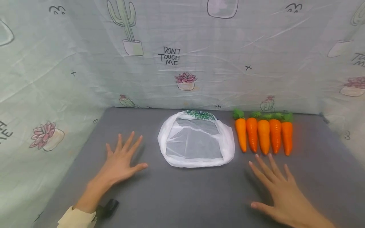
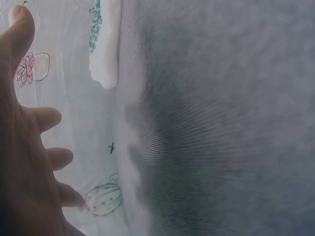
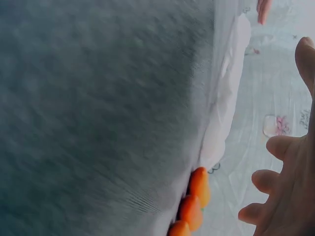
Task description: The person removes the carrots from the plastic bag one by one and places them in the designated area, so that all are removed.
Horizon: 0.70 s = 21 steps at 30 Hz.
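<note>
A white plastic bag (image 1: 196, 162), its rim rolled outward around a wide opening, lies at the middle of the grey table, with a green print at its far edge. To its right, several orange carrots (image 1: 263, 136) with green tops lie side by side in a row, tips toward me. My left hand (image 1: 121, 163) is spread over the table left of the bag, holding nothing. Below the carrots my right hand (image 1: 280, 190) is likewise spread, its fingertips near the carrot tips. In the right wrist view the bag (image 3: 224, 108) and some carrots (image 3: 191, 212) show beyond the table surface.
A pale cloth (image 1: 228, 63) printed with cacti and potted plants hangs behind the table and along both sides. The grey table (image 1: 176, 196) stretches in front of the bag. A dark object (image 1: 109, 207) sits at the left wrist, beside a cream sleeve (image 1: 77, 218).
</note>
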### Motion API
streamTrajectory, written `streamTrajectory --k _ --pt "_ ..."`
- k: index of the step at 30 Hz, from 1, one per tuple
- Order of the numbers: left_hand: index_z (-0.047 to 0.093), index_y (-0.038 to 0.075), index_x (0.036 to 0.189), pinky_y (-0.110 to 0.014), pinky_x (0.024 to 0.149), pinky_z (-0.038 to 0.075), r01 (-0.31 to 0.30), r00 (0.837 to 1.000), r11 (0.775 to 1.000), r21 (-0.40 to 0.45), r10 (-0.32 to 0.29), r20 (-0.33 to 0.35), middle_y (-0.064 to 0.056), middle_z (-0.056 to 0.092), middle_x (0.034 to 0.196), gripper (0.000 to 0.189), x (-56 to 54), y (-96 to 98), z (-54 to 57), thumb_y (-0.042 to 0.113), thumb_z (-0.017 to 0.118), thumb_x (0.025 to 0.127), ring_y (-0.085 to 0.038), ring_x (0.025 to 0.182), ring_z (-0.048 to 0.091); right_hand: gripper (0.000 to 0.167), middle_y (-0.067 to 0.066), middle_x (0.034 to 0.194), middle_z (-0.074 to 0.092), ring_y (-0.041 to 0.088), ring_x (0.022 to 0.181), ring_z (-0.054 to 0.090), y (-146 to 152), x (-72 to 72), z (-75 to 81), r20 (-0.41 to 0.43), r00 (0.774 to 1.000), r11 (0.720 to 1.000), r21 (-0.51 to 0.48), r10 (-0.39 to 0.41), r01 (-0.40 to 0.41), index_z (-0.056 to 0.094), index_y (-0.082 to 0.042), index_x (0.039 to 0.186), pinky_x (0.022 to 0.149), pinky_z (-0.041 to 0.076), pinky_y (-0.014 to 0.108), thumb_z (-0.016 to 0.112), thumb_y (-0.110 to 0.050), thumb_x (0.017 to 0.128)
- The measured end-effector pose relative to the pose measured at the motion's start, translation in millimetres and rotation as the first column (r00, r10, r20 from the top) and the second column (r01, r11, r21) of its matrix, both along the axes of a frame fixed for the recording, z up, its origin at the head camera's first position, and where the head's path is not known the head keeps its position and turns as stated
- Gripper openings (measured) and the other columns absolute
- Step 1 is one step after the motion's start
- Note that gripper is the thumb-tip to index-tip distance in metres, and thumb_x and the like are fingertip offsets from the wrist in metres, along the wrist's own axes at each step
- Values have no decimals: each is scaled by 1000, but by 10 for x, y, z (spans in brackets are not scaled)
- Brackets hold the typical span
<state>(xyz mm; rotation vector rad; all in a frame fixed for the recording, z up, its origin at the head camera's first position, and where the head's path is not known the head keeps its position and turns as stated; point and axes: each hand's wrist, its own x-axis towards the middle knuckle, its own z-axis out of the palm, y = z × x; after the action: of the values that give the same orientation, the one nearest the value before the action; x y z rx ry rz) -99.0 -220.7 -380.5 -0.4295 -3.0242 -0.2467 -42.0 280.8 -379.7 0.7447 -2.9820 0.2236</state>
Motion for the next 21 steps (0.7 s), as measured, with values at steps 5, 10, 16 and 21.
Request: streamTrajectory --k 5,10,16,21 --pt "19 20 154 -83 91 7 13 1000 1000 1 -13 -1 -15 13 158 97 -30 11 34 67 60 80 -55 136 2 102 2 161 3 38 143 -8 -20 28 -32 99 994 998 42 -43 39 20 -27 154 97 -23 64 55 -78 74" --pt "21 20 154 -83 90 7 19 1000 1000 -25 -20 -14 -15 13 158 98 -50 18 43 72 57 78 -55 136 2 101 2 161 4 39 143 -7 6 3 -44 85 996 999 32 -26 23 20 -28 154 97 -23 64 57 -77 73" --pt "19 20 154 -84 89 6 25 1000 997 -74 -25 0 -17 11 158 101 -131 42 54 77 51 77 -56 136 1 104 1 161 0 41 142 -7 33 19 1 92 994 997 65 -53 47 18 -28 154 96 -24 63 53 -81 72" --pt "16 19 155 -84 88 7 6 1000 999 -54 -5 20 -18 9 158 100 -220 32 86 74 52 79 -57 136 4 104 1 161 -2 41 142 -9 34 53 30 115 991 996 62 -63 56 18 -28 154 96 -25 62 53 -81 71"
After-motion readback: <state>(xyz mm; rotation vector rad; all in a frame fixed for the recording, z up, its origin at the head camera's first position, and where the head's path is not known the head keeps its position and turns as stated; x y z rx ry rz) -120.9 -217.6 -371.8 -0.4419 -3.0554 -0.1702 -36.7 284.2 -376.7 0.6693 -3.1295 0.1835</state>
